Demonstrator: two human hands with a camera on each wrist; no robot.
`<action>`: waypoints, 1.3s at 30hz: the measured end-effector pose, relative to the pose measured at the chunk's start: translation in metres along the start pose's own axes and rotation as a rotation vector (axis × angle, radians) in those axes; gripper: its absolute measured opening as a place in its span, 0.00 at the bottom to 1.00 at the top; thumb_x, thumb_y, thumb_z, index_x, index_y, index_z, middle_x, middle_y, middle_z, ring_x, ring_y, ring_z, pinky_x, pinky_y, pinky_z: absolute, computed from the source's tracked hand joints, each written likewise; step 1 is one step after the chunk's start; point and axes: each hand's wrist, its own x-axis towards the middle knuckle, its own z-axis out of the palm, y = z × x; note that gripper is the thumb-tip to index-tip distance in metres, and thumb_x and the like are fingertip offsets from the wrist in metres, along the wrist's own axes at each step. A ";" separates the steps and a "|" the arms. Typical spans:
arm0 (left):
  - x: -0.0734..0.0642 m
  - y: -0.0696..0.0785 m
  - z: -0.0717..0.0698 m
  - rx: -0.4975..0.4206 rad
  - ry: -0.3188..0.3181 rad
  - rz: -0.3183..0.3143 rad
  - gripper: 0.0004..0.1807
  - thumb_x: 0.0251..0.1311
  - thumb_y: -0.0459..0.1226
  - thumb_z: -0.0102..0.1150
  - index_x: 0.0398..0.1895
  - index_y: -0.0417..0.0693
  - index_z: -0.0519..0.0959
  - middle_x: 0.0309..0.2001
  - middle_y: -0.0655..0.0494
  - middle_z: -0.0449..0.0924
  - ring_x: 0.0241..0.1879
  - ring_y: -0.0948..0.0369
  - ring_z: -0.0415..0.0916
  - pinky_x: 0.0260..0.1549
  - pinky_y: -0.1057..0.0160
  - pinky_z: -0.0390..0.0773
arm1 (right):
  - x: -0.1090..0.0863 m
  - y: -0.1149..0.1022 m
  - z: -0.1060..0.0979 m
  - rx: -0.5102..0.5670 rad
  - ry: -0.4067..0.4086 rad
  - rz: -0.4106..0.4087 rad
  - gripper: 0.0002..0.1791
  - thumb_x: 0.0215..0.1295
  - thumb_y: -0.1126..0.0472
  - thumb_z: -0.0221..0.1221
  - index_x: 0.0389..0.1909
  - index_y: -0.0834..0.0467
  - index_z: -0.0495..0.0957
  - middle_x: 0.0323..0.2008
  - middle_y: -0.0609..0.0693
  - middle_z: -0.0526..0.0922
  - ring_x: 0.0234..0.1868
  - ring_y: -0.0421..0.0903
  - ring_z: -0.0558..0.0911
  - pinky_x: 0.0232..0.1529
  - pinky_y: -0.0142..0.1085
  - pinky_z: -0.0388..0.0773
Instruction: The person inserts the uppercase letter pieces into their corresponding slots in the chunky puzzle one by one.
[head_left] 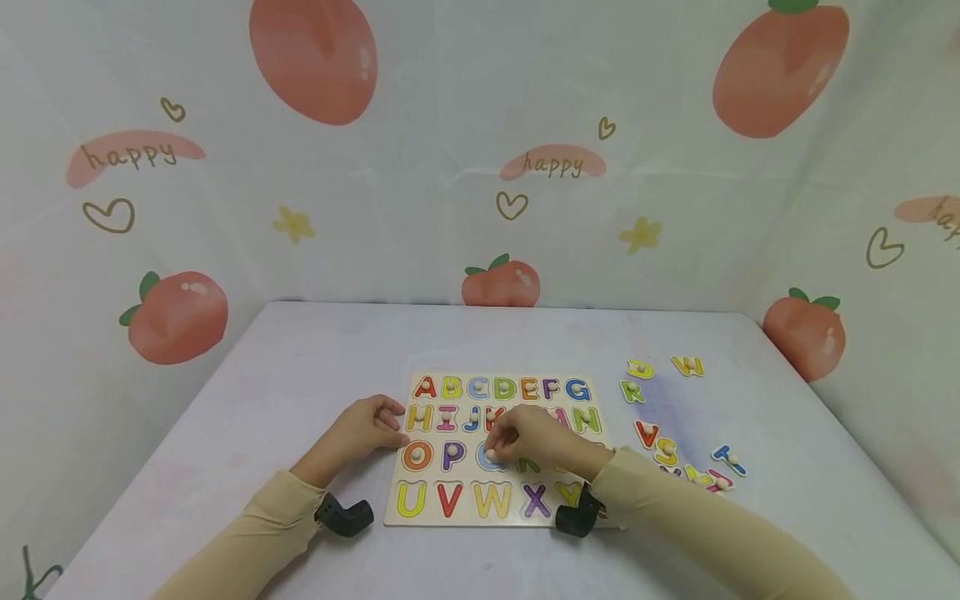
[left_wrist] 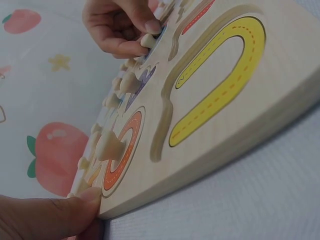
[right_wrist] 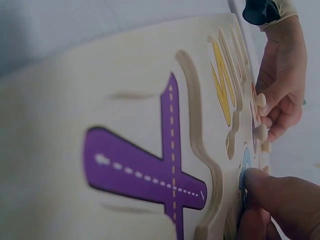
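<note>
A wooden alphabet puzzle board [head_left: 392, 510] lies flat on the table. My right hand [head_left: 531, 433] is over its third row, thumb and fingertips pinching the knob of the blue letter Q piece [head_left: 482, 462], which sits at its slot; whether it is fully seated I cannot tell. In the left wrist view, that pale knob [left_wrist: 147, 41] shows between the right hand's fingertips. At the board's left edge, my left hand [head_left: 363, 429] touches the rim with relaxed fingers, thumb beside the orange letter O piece [head_left: 417, 456]. The purple letter P piece [head_left: 453, 455] sits between the hands.
Knobbed letters fill the upper two rows. Bottom-row slots show printed letters such as the purple X [right_wrist: 172, 160] without knobs. Right of the board lie loose letters, among them a W [head_left: 687, 366], an R [head_left: 633, 392], an S [head_left: 666, 452] and a T [head_left: 729, 460].
</note>
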 end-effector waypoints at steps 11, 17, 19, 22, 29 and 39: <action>0.001 -0.001 0.001 -0.008 -0.004 0.003 0.26 0.45 0.33 0.73 0.49 0.36 0.75 0.32 0.51 0.76 0.30 0.61 0.74 0.31 0.65 0.72 | 0.000 0.006 -0.003 0.057 -0.017 -0.005 0.06 0.54 0.63 0.69 0.32 0.52 0.83 0.26 0.42 0.80 0.29 0.39 0.77 0.32 0.29 0.74; 0.001 -0.001 0.001 -0.006 0.001 -0.005 0.26 0.46 0.33 0.73 0.49 0.36 0.75 0.33 0.51 0.77 0.30 0.61 0.73 0.31 0.65 0.72 | -0.005 0.009 -0.028 0.145 0.019 0.001 0.08 0.57 0.65 0.66 0.39 0.58 0.83 0.29 0.45 0.81 0.31 0.40 0.77 0.35 0.31 0.75; 0.001 -0.001 0.000 -0.006 -0.003 -0.001 0.26 0.46 0.33 0.73 0.49 0.36 0.75 0.33 0.51 0.77 0.31 0.60 0.73 0.31 0.65 0.72 | -0.009 0.010 -0.041 0.182 0.050 0.009 0.10 0.58 0.65 0.66 0.41 0.61 0.82 0.30 0.47 0.81 0.32 0.42 0.77 0.37 0.34 0.75; 0.000 -0.001 0.000 -0.013 -0.004 -0.001 0.26 0.46 0.33 0.73 0.49 0.36 0.75 0.33 0.51 0.77 0.31 0.60 0.73 0.31 0.65 0.72 | -0.016 0.014 -0.060 0.237 0.099 0.003 0.12 0.60 0.65 0.64 0.44 0.64 0.81 0.32 0.50 0.82 0.33 0.44 0.78 0.39 0.39 0.77; 0.000 -0.002 0.000 -0.006 -0.004 0.005 0.26 0.46 0.33 0.73 0.49 0.36 0.75 0.32 0.52 0.76 0.30 0.61 0.73 0.31 0.65 0.72 | -0.035 0.033 -0.101 0.266 0.227 -0.002 0.16 0.64 0.61 0.62 0.50 0.66 0.78 0.35 0.52 0.82 0.40 0.52 0.82 0.46 0.39 0.78; 0.002 -0.003 0.000 0.004 0.005 -0.005 0.26 0.46 0.34 0.73 0.49 0.37 0.75 0.33 0.52 0.77 0.30 0.61 0.73 0.31 0.65 0.72 | -0.063 0.083 -0.151 0.193 0.410 0.139 0.25 0.67 0.51 0.60 0.57 0.64 0.74 0.48 0.58 0.81 0.43 0.43 0.81 0.47 0.36 0.76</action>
